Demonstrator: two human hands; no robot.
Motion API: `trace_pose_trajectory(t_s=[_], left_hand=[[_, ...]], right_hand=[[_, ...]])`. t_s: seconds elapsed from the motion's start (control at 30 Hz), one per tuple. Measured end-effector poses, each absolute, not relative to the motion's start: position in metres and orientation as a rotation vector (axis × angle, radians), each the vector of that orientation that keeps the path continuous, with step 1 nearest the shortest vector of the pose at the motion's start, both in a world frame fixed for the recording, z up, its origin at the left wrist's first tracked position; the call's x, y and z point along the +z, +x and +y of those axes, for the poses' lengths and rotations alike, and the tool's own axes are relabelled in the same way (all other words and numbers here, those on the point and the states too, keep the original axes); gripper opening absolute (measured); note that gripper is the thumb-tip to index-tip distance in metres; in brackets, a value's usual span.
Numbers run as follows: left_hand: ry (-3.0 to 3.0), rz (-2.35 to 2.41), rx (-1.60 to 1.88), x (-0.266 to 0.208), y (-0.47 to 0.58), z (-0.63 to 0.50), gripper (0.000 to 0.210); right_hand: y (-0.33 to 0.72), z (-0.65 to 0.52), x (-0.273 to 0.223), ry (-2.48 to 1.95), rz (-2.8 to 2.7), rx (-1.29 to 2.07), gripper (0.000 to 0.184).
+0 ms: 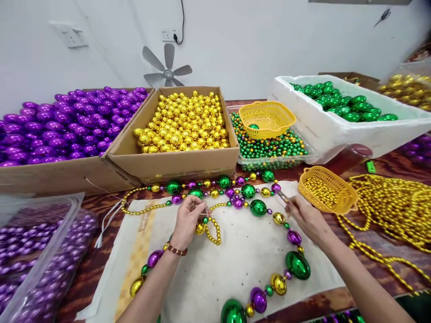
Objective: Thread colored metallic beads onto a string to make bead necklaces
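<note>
The left hand [189,220] has its thumb and forefinger pinched together on a pale thread [207,210], just above a small loop of gold beads [218,233]. The right hand [308,220] is closed around a slim metal tool [283,195], its tip near a purple bead [276,188]; whether they touch, one cannot tell. The strand [298,264] of green, gold and purple beads curves across the white cloth [215,278], between and below both hands. A yellow basket [346,204] stands right of the cloth, holding small gold beads [318,190].
</note>
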State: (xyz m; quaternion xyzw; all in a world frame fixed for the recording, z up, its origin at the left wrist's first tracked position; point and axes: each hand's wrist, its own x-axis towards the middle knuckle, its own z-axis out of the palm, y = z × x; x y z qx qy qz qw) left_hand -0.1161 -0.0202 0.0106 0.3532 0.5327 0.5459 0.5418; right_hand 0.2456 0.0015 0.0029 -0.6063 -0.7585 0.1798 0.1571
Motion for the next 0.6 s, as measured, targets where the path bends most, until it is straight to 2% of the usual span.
trace_pose_trajectory(t_s=[0.13, 0.27, 0.6], left_hand=[[0.883, 1.258, 1.309, 0.009, -0.115, -0.021, 0.026], [0.917, 1.282, 1.323, 0.012, -0.115, -0.023, 0.025], [0.982, 1.260, 1.319, 0.012, -0.109, -0.029, 0.022]], right_hand=[[0.184, -0.002, 0.031, -1.412, -2.252, 0.737, 0.027], [0.129, 0.004, 0.036, -1.072, -2.240, 1.143, 0.030], [0.100, 0.019, 0.019, -0.971, -2.092, 1.653, 0.024]])
